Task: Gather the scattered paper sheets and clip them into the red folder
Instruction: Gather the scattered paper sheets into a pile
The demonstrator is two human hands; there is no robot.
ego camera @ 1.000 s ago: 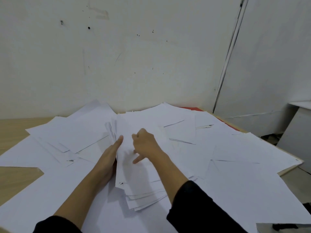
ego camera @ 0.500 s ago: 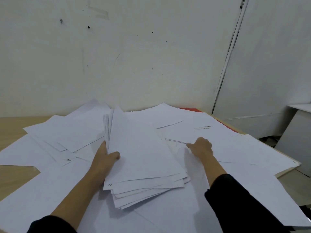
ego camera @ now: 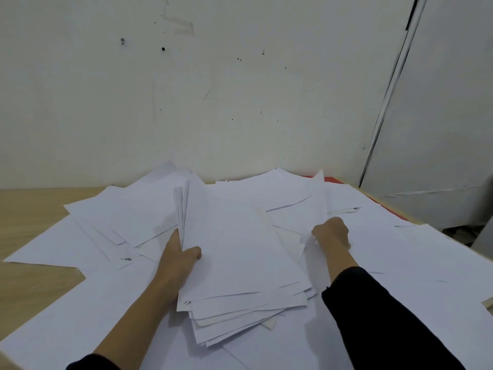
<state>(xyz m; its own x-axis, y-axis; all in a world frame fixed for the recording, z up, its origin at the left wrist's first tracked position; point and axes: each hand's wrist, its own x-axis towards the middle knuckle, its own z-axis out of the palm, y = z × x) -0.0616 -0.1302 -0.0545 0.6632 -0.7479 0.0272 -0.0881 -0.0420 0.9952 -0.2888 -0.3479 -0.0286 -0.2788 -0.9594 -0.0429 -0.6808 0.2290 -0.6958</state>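
Observation:
White paper sheets (ego camera: 416, 252) lie scattered over most of the wooden table (ego camera: 34, 206). My left hand (ego camera: 179, 259) grips the left edge of a gathered stack of sheets (ego camera: 240, 252), thumb on top, with the stack tilted up off the table. My right hand (ego camera: 332, 233) is closed on a single sheet (ego camera: 317, 198), which curls upward at its far end. The red folder (ego camera: 332, 179) shows only as a thin red strip at the table's far right edge, mostly buried under paper.
A white wall rises directly behind the table. A grey door or panel (ego camera: 440, 129) stands at the right, and the table's right edge (ego camera: 400, 213) drops off beside it. Bare wood shows at the left.
My right hand moved from the stack out to the right and took hold of a loose sheet, now lifting it. The left hand raised the stack's left edge.

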